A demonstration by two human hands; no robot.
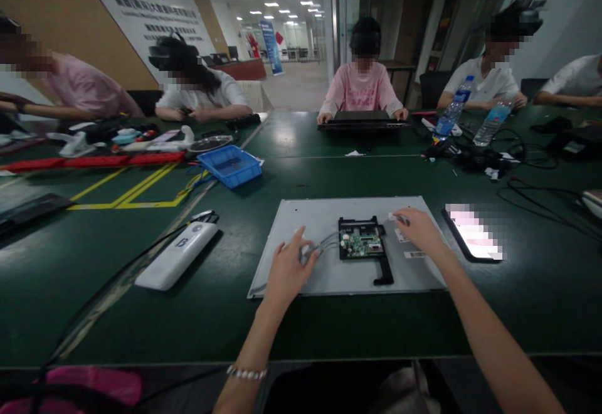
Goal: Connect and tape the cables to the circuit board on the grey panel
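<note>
A flat grey metal panel (324, 279) lies on the green table. Near its middle sits a black plastic frame (386, 270) around a green circuit board (364, 246), with grey cables (329, 243) running left from it. My left hand (290, 266) is over the panel's left part, fingers spread, beside the cable ends. Whether its fingertips touch the cables is unclear. My right hand (418, 229) is over the panel's right part, thumb and fingers together near a small white label or piece; what is between the fingertips is too small to make out.
A white power bank (179, 256) lies left of the panel, a phone (473, 233) right of it. Behind are a blue tray (231, 166), water bottles (454, 110) and black cables (480, 157). Several people sit around the table; one person (362, 88) opposite holds a dark panel.
</note>
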